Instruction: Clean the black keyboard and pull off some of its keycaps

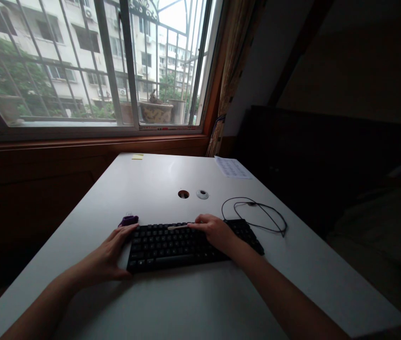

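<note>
A black keyboard lies flat across the white table. My left hand grips its left end, with the fingers at the back corner and the thumb at the front corner. Over the upper rows of keys, my right hand is closed on a thin pale toothbrush. The brush's head points left and lies along the top keys; the rest of its handle is hidden in my fingers. Just behind my left fingertips sits a small dark purple object, partly covered, whose kind I cannot make out.
A thin black cable is looped right of the keyboard. Farther back, the white table has a round hole with a white ring-shaped cover beside it. Printed paper and yellow notes lie near the far edge, before a barred window.
</note>
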The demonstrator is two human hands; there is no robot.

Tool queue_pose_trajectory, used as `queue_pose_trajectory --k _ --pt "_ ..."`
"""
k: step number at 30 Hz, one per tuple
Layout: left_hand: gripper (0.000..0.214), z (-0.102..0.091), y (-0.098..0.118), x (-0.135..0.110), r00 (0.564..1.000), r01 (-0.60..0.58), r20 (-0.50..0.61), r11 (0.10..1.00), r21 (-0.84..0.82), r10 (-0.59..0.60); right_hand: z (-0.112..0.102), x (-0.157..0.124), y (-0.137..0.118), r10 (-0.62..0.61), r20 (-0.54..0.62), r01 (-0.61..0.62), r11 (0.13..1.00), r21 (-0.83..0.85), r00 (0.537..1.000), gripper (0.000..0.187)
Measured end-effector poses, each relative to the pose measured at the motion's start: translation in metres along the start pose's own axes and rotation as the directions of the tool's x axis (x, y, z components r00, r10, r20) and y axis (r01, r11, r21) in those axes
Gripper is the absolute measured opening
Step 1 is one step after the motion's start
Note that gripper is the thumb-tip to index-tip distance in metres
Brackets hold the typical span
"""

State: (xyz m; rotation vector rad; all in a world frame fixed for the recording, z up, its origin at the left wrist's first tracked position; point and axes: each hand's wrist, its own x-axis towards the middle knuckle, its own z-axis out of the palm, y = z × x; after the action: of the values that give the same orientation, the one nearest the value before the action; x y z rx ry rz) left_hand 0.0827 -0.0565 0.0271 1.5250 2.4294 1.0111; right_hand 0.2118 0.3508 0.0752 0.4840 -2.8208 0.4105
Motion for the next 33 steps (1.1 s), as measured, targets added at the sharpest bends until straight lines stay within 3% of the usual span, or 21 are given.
queue_pose_trajectory --k 6,21,28,33 --pt "0.123 -0.001 0.001 0.001 1.0 -0.004 -0.005 1.0 0.007 0.004 -0.016 -0.042 0.03 0.076 -0.038 -0.079 0.995 -0.062 0.996 0.059" --pt "0.119 0.0 -0.006 0.0 1.0 -0.001 0.001 1.0 -0.007 0.001 -0.065 -0.151 0.119 0.251 -0.181 -0.282 0.944 -0.17 0.951 0.068" --pt "0.117 0.002 -0.01 0.0 1.0 -0.017 -0.021 1.0 -0.012 0.016 -0.075 -0.183 0.135 0.349 -0.246 -0.39 0.91 -0.143 0.904 0.065" --pt "0.117 0.001 -0.01 -0.001 1.0 -0.022 -0.02 1.0 0.022 0.022 -0.083 -0.191 0.125 0.464 -0.318 -0.484 0.875 0.018 0.827 0.04"
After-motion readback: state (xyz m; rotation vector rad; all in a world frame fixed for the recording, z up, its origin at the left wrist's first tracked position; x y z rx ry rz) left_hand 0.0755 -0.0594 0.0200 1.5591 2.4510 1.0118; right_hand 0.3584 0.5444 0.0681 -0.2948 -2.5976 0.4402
